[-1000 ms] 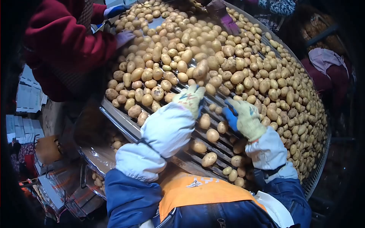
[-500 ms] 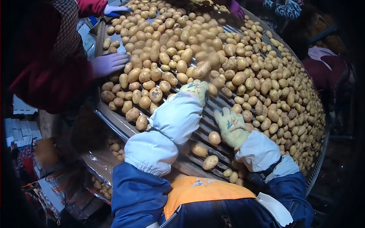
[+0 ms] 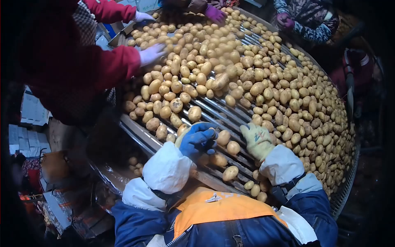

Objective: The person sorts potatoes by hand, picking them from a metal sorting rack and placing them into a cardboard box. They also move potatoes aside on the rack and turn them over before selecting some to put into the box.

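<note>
My left hand, in a glove with a blue palm, is turned over above the metal rollers. Its fingers are curled, and whatever may be inside them is hidden. Right beside it lie a few loose potatoes. My right hand, in a pale yellow glove with green marks on the back, rests open and flat at the edge of the big potato heap. No potato shows in its grasp. Below it, several potatoes sit on the rollers close to my body.
On the left, a co-worker's lilac-gloved hand reaches over the potatoes. Another person's pink-gloved hand is at the far edge. A patterned sleeve shows at upper right. White boxes stand at left; a metal rim bounds the table.
My left hand has drawn back toward me and turned palm up, its fingers now curled. My right hand has shifted slightly. The co-worker's lilac gloves have moved right over the potatoes.
</note>
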The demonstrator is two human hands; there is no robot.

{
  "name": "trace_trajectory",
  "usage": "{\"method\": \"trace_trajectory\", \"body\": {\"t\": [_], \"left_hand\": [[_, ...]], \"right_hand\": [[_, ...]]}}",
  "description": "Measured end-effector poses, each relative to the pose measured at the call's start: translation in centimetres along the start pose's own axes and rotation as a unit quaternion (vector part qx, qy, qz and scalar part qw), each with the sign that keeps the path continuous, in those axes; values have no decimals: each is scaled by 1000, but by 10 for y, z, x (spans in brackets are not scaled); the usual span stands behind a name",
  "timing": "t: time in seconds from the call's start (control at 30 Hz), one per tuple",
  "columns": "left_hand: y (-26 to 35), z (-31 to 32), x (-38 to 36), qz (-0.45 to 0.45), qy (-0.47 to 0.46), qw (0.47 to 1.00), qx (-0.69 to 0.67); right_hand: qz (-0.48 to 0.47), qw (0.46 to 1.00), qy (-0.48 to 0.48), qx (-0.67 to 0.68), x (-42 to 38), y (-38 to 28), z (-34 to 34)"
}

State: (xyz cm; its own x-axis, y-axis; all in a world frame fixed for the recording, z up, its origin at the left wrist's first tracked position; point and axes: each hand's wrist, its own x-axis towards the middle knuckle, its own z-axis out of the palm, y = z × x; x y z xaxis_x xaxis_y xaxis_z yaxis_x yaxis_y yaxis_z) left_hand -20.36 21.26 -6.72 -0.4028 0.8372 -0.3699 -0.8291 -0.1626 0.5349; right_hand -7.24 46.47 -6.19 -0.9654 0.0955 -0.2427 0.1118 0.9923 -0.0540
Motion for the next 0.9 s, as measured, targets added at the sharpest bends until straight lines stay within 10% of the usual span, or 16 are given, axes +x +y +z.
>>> {"method": "trace_trajectory", "body": {"t": [0.17, 0.3, 0.5, 0.63, 0.77, 0.9], "left_hand": [[-37, 2, -20, 0, 105, 989, -105], [-35, 18, -20, -38, 72, 962, -260], [-31, 0, -29, -17, 101, 959, -265], [-25, 11, -40, 12, 148, 974, -174], [-17, 16, -64, 46, 219, 974, -46], [-10, -3, -83, -58, 235, 938, -246]], "right_hand": [[52, 942, 86, 319, 7, -31, -46], [-6, 822, -54, 567, 9, -79, -74], [-135, 958, 196, 162, 117, -32, -88], [-150, 980, 112, -75, 190, -29, -56], [-96, 991, 97, -8, 163, -33, -34], [-104, 991, -59, 59, 99, -55, -34]]}}
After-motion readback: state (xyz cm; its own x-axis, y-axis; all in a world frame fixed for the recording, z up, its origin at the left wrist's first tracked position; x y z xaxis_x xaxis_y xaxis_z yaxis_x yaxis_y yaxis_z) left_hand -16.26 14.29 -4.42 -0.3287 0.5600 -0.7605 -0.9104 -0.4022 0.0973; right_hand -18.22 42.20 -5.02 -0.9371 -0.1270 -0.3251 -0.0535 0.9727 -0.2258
